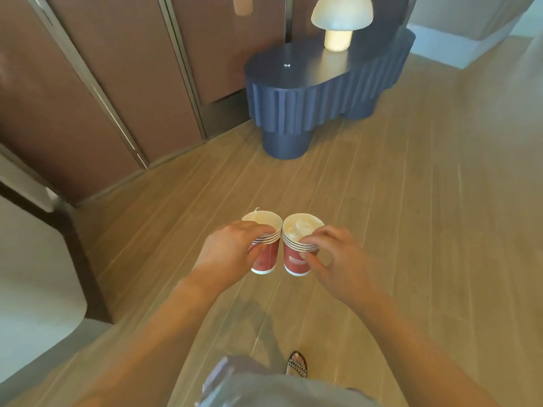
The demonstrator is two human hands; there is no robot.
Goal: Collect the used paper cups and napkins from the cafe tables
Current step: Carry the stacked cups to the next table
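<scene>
Low in the centre of the frame, your left hand (235, 249) grasps the left cup (266, 259) and your right hand (333, 259) the right cup (294, 259), a napkin (299, 227) inside it. Your fingers (260, 230) wrap near each rim. Carry both upright, squeezing lightly.

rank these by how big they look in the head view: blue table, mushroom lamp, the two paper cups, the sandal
1. blue table
2. lamp, barely ahead of the cups; it is farther off and cropped at the top
3. left cup and right cup, alike, tied
4. sandal
</scene>
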